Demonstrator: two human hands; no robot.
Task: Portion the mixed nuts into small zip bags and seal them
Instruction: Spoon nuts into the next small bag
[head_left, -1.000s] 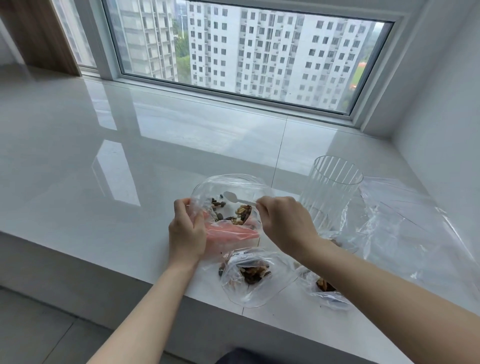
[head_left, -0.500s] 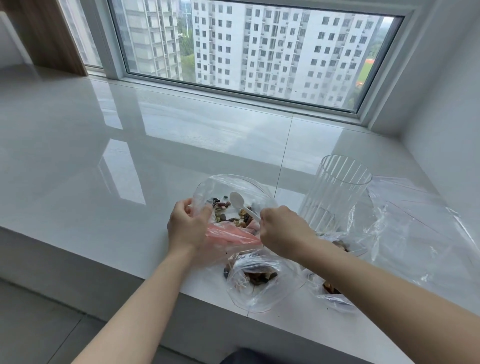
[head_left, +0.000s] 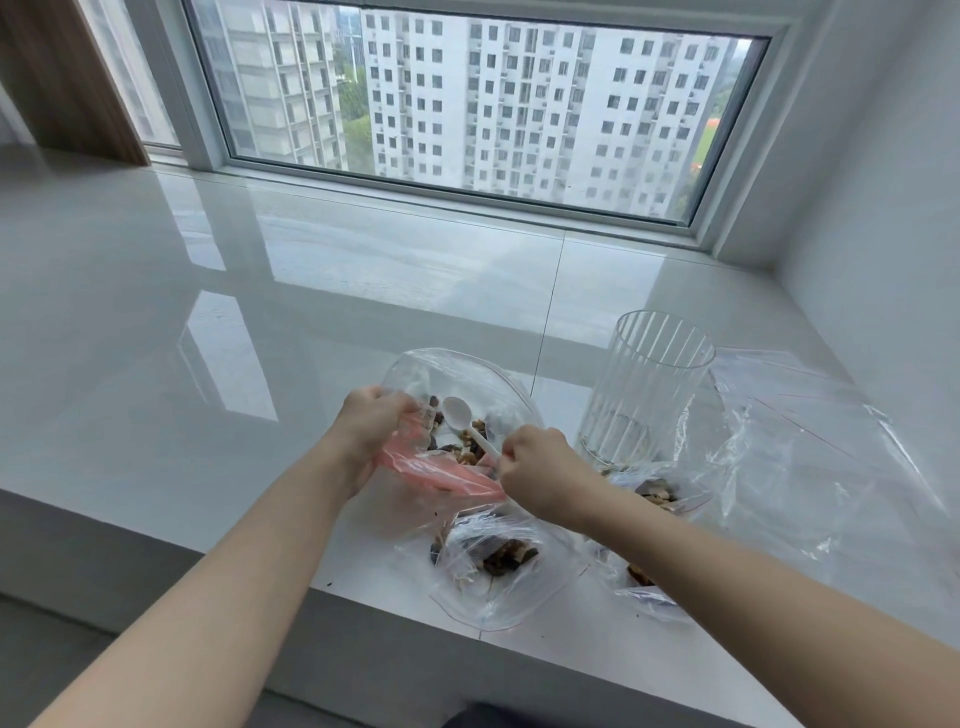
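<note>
A large clear bag (head_left: 467, 374) with a red zip strip lies open on the white sill, mixed nuts (head_left: 467, 447) inside it. My left hand (head_left: 371, 426) grips its left rim and holds the mouth open. My right hand (head_left: 540, 467) pinches the handle of a white plastic spoon (head_left: 460, 413), whose empty bowl sits inside the bag above the nuts. In front, near the sill's edge, lies a small zip bag (head_left: 498, 566) with nuts in it. Another small bag with nuts (head_left: 660, 493) lies partly hidden behind my right forearm.
A tall ribbed clear cup (head_left: 649, 395) stands upright just right of the large bag. Crumpled empty clear bags (head_left: 810, 467) spread at the right by the wall. The sill's front edge (head_left: 363, 597) runs close below the small bags. The glossy sill stretches left and back to the window.
The spoon's bowl has lifted from lying flat over the nuts and now points up and left inside the bag. My right hand has drawn back slightly. My left hand keeps its hold.
</note>
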